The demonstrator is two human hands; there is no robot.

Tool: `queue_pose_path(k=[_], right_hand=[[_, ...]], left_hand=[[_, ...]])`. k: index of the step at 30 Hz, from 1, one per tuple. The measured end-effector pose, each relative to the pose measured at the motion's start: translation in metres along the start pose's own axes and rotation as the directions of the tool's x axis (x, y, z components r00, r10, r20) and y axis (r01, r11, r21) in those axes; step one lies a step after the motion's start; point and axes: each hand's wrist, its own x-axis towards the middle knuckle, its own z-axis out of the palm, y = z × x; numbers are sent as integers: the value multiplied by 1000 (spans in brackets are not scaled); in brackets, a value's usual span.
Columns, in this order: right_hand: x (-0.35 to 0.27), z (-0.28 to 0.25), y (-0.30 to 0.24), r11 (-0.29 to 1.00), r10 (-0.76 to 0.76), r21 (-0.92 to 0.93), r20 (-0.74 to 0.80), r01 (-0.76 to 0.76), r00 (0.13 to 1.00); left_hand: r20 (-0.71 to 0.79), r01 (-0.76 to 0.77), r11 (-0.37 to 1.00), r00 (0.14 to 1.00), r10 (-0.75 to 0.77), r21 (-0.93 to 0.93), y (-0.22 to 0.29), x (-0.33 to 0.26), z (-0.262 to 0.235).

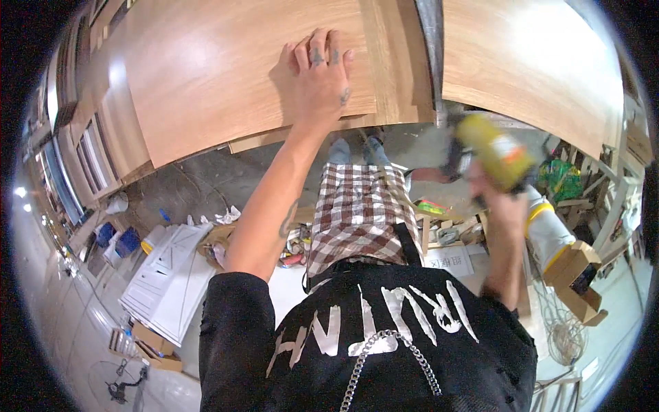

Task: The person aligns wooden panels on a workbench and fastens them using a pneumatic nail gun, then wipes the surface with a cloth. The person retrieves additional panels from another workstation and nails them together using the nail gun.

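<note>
Clamped around a blurred yellow power tool [495,147], your right hand [501,199] holds it to the right of the wooden board [226,75], where your left hand [321,74] rests, fingers slightly apart, apparently steadying the wood, while any next move likely calls for careful aim.

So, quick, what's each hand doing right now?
Left hand: open, resting on the wood-grain panel.
Right hand: closed around a yellow tool, motion-blurred.
</note>
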Motion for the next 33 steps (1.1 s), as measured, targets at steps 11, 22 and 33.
queue_pose_path(k=[11,22,33], right_hand=[[5,116,-17,991,-78,-97,146,93,986],[8,107,-19,979,-108,-157,136,129,985],[4,100,-29,873,-154,-440,157,209,975]], left_hand=[[-117,8,995,993,-19,-96,-8,1,4],[-62,-33,996,998,28,-83,-1,6,-4],[-96,30,988,994,-45,-152,-1,5,0]])
